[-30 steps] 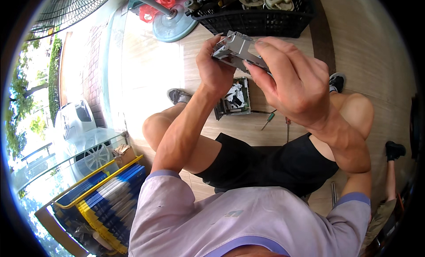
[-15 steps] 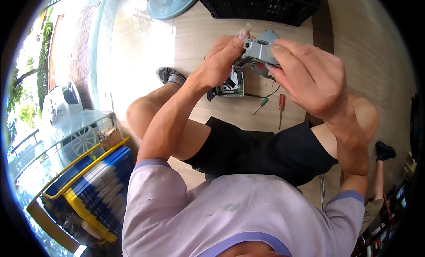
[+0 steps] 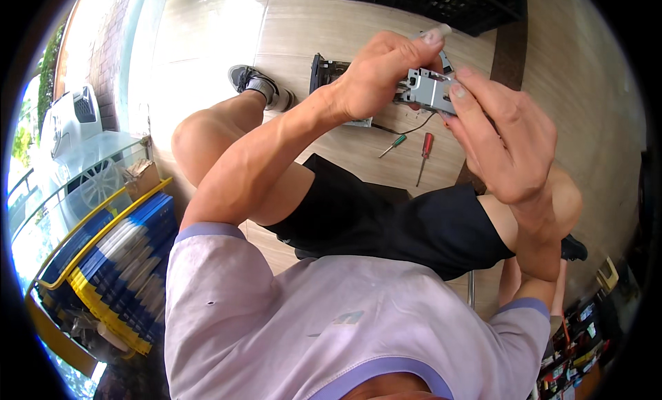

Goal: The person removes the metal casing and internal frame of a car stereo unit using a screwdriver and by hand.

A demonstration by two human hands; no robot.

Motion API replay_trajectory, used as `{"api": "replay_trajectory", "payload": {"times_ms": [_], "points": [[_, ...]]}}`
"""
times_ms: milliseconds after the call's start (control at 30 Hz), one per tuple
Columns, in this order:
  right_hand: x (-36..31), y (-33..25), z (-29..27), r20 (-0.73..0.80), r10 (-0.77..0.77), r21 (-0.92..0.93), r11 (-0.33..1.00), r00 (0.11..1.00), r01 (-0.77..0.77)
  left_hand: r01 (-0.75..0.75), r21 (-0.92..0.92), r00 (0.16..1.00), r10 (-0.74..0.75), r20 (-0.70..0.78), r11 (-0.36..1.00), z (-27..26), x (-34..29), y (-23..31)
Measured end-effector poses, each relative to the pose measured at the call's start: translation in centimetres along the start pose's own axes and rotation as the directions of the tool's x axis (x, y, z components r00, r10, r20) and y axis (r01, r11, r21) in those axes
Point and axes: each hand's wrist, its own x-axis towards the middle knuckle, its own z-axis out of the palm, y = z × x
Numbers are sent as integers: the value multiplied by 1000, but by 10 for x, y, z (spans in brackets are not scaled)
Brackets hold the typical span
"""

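Between my two hands is a grey metal bracket (image 3: 429,90) with cut-out tabs, held up over the floor. My left hand (image 3: 381,70) is closed round its left end, thumb stretched along the top. Thumb and fingers of my right hand (image 3: 502,134) pinch its right end. The underside of the bracket is hidden by my fingers. Below my left wrist lies an opened device (image 3: 327,70) with a dark frame, partly covered by my forearm. A thin black cable (image 3: 412,129) runs from it. Two screwdrivers lie nearby, one with a green handle (image 3: 398,141), one with a red handle (image 3: 428,143).
A black plastic crate (image 3: 441,7) stands at the far side. To the left are a glass-topped table (image 3: 103,155) and a yellow-framed rack of blue packets (image 3: 131,241). Another person's leg and shoe (image 3: 574,248) show at the right, near cluttered goods (image 3: 579,345).
Both hands have shifted right in the picture with the bracket, which is now turned so its flat face points up. The view has swung, and the other person's leg appears closer to me.
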Motion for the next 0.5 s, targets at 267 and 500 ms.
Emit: {"api": "replay_trajectory", "payload": {"times_ms": [267,500], "points": [[-2,-4,3,-35,-1,-24,1000,999,0,-1,-72,999,-2,-42,997,3,-1,-1],[-2,-9,-4,20,70,27,997,997,-70,36,-62,996,-41,-77,997,5,0,3]]}}
